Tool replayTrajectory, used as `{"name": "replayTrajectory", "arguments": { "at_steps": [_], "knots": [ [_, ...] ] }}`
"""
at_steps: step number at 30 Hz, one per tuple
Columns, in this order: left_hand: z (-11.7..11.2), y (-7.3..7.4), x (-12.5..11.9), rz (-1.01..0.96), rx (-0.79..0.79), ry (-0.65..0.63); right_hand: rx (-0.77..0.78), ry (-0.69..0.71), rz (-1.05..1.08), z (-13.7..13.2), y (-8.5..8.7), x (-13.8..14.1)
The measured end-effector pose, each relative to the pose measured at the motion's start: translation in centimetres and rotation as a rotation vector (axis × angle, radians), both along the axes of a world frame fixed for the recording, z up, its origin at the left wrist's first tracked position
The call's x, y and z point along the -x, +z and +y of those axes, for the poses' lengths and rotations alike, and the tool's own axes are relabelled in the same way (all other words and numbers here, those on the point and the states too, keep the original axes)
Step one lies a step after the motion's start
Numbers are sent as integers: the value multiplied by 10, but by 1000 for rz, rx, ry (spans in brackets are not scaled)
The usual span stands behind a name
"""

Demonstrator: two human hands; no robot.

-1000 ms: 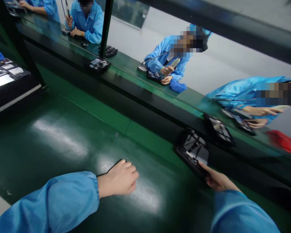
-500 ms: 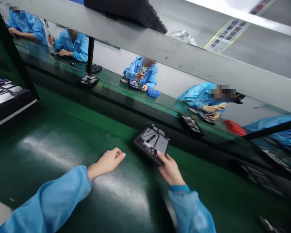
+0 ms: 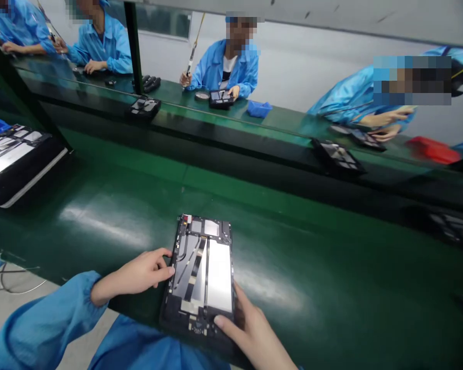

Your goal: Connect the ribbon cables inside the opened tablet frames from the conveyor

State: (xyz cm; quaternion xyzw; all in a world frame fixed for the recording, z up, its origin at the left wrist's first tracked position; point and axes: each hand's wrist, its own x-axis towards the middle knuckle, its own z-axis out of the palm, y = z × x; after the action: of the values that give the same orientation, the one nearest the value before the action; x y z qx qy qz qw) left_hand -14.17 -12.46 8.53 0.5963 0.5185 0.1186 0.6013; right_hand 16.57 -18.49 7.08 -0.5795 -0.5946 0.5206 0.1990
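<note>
An opened tablet (image 3: 219,272), with silver battery panels, flat cables and small boards exposed in a black frame, is at the green bench's front edge in front of me. My right hand (image 3: 250,324) grips its lower right corner, the thumb on top and the fingers along the right side. At the left edge, my left hand (image 3: 148,270) has its thumb and bent index finger against the frame. Part of the right hand's fingers is hidden behind the tablet.
A stack of similar opened tablets (image 3: 19,154) stands at the left by a green post (image 3: 31,92). Beyond the green bench (image 3: 312,246), dark belts carry more tablets (image 3: 339,156). Several co-workers in blue sit opposite, near a blue bin (image 3: 259,109) and red bin (image 3: 434,149).
My right hand has brought the tablet from the bench's far side towards me and turned it lengthwise. My left hand has come to its left edge. The head view has shifted.
</note>
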Motion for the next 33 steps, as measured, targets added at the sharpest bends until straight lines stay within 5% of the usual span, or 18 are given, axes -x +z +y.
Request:
{"name": "replayTrajectory", "arguments": {
  "at_steps": [4,9,12,17,23,33],
  "knots": [
    [12,9,-4,247,-270,-13,-287,17,-497,29,17,-12],
    [28,18,-27,515,-537,26,-732,24,-441,95,20,13],
    [38,27,-45,667,-614,2,-753,-15,-598,135,16,44],
    [64,34,-61,825,-584,5,-533,-23,-674,176,8,78],
    [87,37,-76,929,-543,-33,-526,-40,-457,184,2,79],
    [86,40,-93,973,-568,-65,-726,-95,-292,151,5,78]
  ]
}}
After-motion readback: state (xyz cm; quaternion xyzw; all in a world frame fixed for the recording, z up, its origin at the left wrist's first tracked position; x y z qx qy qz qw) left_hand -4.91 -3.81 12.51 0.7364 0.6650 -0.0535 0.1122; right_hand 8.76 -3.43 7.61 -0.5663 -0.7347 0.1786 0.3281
